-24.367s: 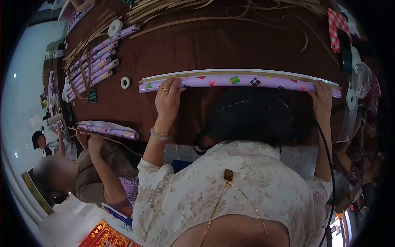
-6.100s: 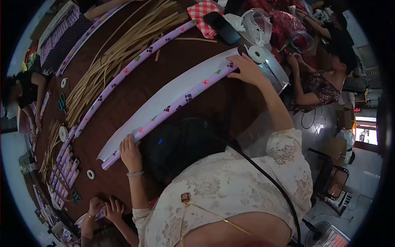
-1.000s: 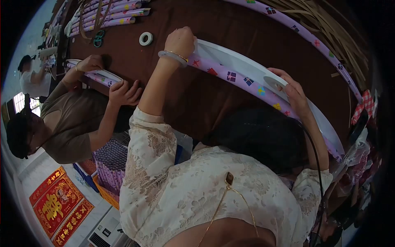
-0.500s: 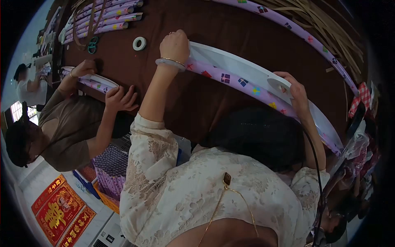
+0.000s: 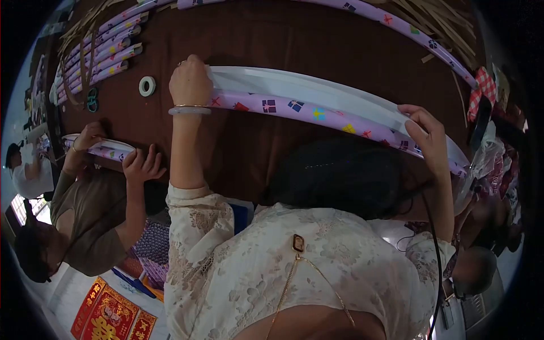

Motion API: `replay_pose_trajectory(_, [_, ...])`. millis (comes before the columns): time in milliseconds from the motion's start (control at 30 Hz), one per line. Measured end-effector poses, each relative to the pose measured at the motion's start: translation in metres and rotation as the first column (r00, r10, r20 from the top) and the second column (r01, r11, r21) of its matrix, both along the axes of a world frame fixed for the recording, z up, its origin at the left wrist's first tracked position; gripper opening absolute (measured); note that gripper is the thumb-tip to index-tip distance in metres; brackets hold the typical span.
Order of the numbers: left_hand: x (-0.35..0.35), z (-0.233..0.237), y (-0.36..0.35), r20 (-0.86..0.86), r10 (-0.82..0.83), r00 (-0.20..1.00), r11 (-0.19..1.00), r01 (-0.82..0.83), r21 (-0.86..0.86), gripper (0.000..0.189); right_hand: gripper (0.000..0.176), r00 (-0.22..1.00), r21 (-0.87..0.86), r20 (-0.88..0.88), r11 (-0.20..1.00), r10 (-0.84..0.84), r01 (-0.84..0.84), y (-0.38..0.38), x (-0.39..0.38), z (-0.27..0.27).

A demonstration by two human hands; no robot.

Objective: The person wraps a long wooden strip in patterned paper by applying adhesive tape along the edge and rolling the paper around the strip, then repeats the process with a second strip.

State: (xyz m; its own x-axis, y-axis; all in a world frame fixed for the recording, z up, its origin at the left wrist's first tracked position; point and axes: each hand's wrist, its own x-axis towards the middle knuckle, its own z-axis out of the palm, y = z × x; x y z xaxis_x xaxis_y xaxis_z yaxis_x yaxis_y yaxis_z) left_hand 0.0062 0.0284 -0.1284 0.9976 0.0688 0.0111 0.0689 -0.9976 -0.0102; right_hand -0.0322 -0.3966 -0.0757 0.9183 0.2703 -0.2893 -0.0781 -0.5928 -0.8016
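Observation:
A long roll of lilac gift wrap (image 5: 309, 113) printed with gift boxes lies across in front of me, its white inner side (image 5: 300, 84) showing as a loose flap along the far edge. My left hand (image 5: 191, 82) is closed around the roll's left end. Toward the right end, my right hand (image 5: 428, 136) bends its fingers and thumb at the flap's edge. What sits between those fingers is hidden; the tape roll seen there earlier does not show.
Another roll of tape (image 5: 147, 86) and teal scissors (image 5: 92, 100) lie on the brown cloth (image 5: 243, 39). Several wrap rolls (image 5: 105, 54) are stacked at the far left. A long roll (image 5: 391, 22) curves along the back. At left, a co-worker's hands (image 5: 141, 165) handle another roll.
My right hand has slid rightward along the flap, and the white tape roll in it is no longer visible. My left hand keeps its hold on the left end. The whole view has shifted.

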Motion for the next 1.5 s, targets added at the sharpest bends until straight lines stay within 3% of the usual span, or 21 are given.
replay_pose_trajectory(33, [0.000,-0.001,0.002,0.001,-0.002,1.000,1.000,0.002,0.010,0.012,0.030,1.000,-0.002,-0.001,1.000,-0.006,0.006,0.001,-0.002,0.001])
replay_pose_trajectory(100, [0.001,-0.001,0.003,-0.007,-0.008,1.000,1.000,0.008,0.018,0.012,0.030,0.997,-0.172,0.063,0.984,-0.038,0.049,0.008,-0.005,0.001])
replay_pose_trajectory(433, [0.000,0.000,0.003,0.003,0.004,1.000,1.000,-0.004,0.002,0.014,0.034,0.955,-0.461,0.235,0.844,-0.181,0.273,0.034,-0.006,0.000])
replay_pose_trajectory(500, [0.001,-0.001,0.004,-0.006,0.001,1.000,1.000,0.000,0.017,0.015,0.036,0.954,-0.587,0.275,0.765,-0.120,0.266,0.039,-0.008,0.000])
replay_pose_trajectory(700, [0.001,0.001,0.002,-0.041,-0.008,0.999,0.999,0.010,0.051,0.016,0.036,0.954,-0.736,0.294,0.621,-0.067,0.270,0.051,-0.010,-0.001])
replay_pose_trajectory(800, [0.001,0.000,0.005,-0.053,-0.012,0.999,0.998,0.015,0.054,0.016,0.035,0.940,-0.789,0.340,0.554,0.030,0.267,0.045,-0.010,-0.014])
replay_pose_trajectory(1133, [0.000,0.003,0.002,-0.071,-0.017,0.997,1.000,0.019,0.025,0.015,0.031,0.946,-0.849,0.325,0.443,0.007,0.289,0.054,-0.008,-0.014])
replay_pose_trajectory(1500, [-0.001,0.006,0.000,-0.063,-0.046,0.997,0.999,0.046,-0.007,0.015,0.029,0.940,-0.921,0.314,0.282,0.136,0.267,0.057,-0.003,-0.019])
